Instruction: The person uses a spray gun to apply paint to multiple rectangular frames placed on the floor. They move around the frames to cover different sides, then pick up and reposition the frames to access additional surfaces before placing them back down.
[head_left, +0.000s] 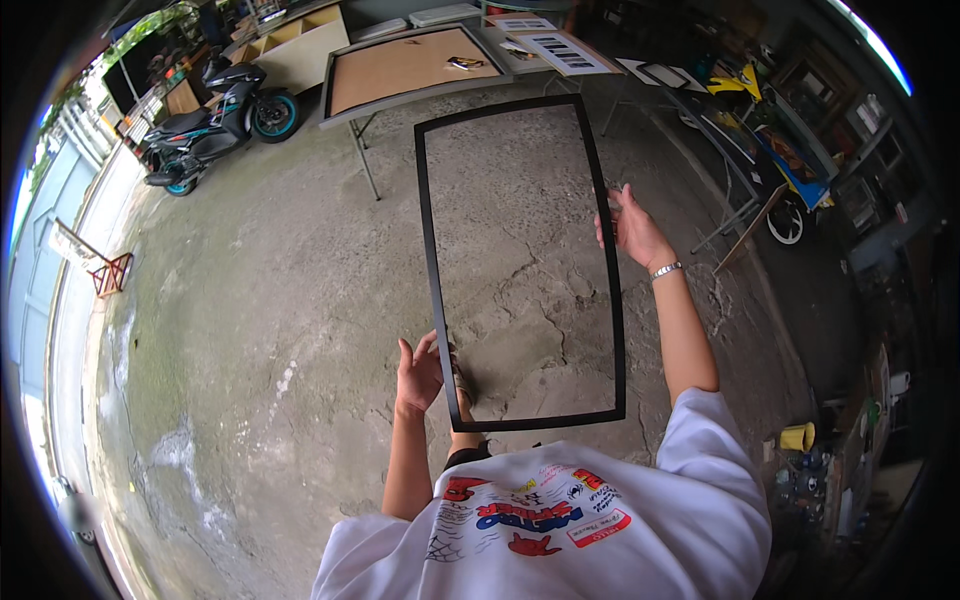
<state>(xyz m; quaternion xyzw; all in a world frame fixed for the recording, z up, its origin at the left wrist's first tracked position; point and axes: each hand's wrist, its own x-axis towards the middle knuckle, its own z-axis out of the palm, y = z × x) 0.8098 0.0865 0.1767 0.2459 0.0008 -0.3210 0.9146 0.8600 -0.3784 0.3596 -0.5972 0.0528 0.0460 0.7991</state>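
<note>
A tall, thin black rectangular frame is held up in front of me, tilted slightly, with the concrete floor showing through its middle. Whether a clear pane fills it I cannot tell. My left hand grips the lower part of its left side, thumb outside and fingers partly behind the bar. Higher up on the opposite side, my right hand holds the right bar, with a metal watch band on that wrist. The frame's lower edge hangs just beyond my white printed shirt.
Ahead stands a table with a brown board top and a small yellow-black tool. A dark scooter is parked far left. More tables with panels line the far right. A yellow bucket lies right. The concrete floor is cracked.
</note>
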